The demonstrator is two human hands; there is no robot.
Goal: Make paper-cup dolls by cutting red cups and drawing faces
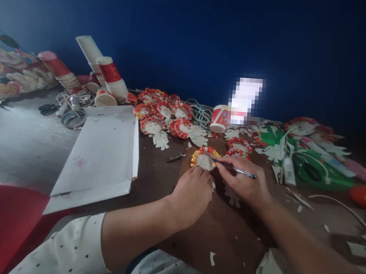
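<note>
My right hand [245, 181] grips a dark pen [242, 171], its tip on the pale round middle of a paper cutout [204, 161]. Red and yellow crinkled pieces ring the top of this cutout. My left hand [193, 192] is closed, its curled fingers pressed on the cutout's lower part and hiding much of it. Just behind my right hand lies a similar cutout with a red rim [239, 146]. A small black pen-like piece [175, 158] rests on the brown table to the left.
Several finished-looking ringed cutouts [164, 110] are heaped at the back. On the left lies a white cardboard sheet [99, 148], with stacked paper cups [111, 80] and scissors [48, 109] beyond. A paper cup [219, 118], glowing blurred screen [246, 99] and glue bottle [289, 171] stand behind and right.
</note>
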